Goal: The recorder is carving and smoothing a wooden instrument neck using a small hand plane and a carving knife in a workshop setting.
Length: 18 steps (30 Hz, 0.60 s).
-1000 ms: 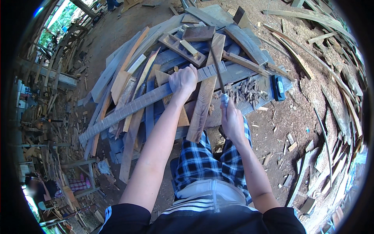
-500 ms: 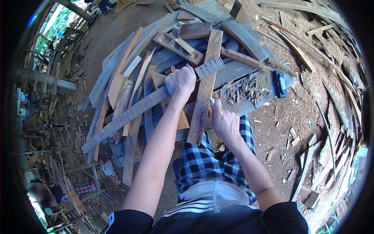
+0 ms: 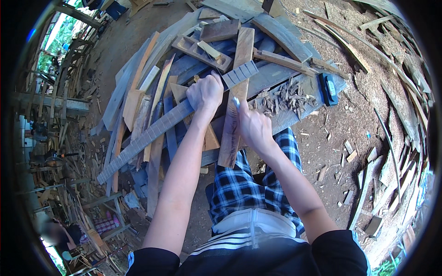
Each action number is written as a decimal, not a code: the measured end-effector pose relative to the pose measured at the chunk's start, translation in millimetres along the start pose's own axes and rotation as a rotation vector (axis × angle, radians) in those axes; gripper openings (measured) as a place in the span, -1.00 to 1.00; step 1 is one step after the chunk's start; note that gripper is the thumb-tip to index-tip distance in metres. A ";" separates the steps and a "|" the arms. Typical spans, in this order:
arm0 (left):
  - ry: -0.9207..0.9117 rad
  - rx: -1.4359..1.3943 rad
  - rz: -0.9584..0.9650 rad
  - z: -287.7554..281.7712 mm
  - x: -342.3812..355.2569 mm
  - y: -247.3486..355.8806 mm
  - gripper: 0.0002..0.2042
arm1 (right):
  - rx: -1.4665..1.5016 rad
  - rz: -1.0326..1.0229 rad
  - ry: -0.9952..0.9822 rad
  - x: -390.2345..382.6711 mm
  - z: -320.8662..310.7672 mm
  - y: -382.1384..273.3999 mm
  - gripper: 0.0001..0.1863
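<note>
My left hand (image 3: 206, 93) is closed around a long, thin wooden strip (image 3: 146, 139) with evenly spaced crosswise lines cut along it. The strip slants from lower left to upper right; its end past my fist rests across a brown plank (image 3: 243, 43). My right hand (image 3: 256, 129) is closed on a thin tool with a pale bluish end (image 3: 236, 101), just below the strip's far end. A fine, wire-like line runs from that end up past the strip; its exact form is too thin to make out.
A heap of boards lies under the work, with a hollowed wooden block (image 3: 188, 45) and a dark wood block (image 3: 220, 30) on top. Wood chips (image 3: 294, 97) and a black box-like object (image 3: 328, 89) sit at right. Another person (image 3: 64, 234) is at lower left.
My right hand has moved up and to the left, bringing the tool's pale end closer to the strip. My left hand keeps its grip on the strip. The whole view has shifted slightly.
</note>
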<state>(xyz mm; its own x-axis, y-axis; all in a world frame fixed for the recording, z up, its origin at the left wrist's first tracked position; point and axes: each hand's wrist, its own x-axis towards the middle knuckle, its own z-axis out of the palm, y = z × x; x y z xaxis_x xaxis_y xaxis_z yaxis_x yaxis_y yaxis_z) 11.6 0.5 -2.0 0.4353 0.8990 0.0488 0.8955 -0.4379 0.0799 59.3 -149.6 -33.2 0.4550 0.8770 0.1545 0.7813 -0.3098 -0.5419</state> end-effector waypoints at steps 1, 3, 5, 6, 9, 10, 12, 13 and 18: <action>-0.001 0.001 -0.003 1.3 -0.3 -0.7 -0.46 | 0.002 0.029 -0.070 -11.4 -5.5 1.2 -0.85; 0.007 -0.006 0.001 0.0 -0.6 -1.5 -0.46 | -0.006 0.027 -0.086 -22.7 -9.1 4.9 -0.84; 0.006 -0.020 0.013 0.5 -0.8 2.8 -0.46 | -0.009 0.034 -0.114 -24.0 -13.1 7.1 -0.82; -0.001 -0.030 0.003 0.0 1.2 4.6 -0.46 | -0.011 0.037 -0.116 -21.8 -11.6 7.4 -0.82; 0.005 -0.034 -0.030 -0.9 4.5 3.9 -0.45 | -0.011 0.028 -0.094 -15.5 -11.1 4.3 -0.84; 0.015 -0.030 -0.053 -2.0 4.8 3.0 -0.45 | -0.011 0.033 -0.093 -13.4 -12.4 2.7 -0.84; -0.011 -0.027 -0.063 -3.2 4.0 3.8 -0.45 | 0.003 0.031 -0.085 -9.7 -14.4 2.0 -0.83; -0.009 -0.027 -0.054 -3.5 4.6 3.6 -0.45 | -0.006 0.014 -0.081 -6.6 -14.4 3.2 -0.83; -0.003 0.010 -0.031 -1.9 2.8 1.8 -0.44 | -0.005 0.013 -0.080 -1.7 -6.5 3.2 -0.86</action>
<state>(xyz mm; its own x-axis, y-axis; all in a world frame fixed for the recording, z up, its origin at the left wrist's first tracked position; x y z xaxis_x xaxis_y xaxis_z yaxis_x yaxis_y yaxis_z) 14.2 2.3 0.1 0.4076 0.9121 0.0438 0.9093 -0.4098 0.0718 63.7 -154.5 -29.8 0.4296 0.8994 0.0809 0.7778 -0.3230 -0.5392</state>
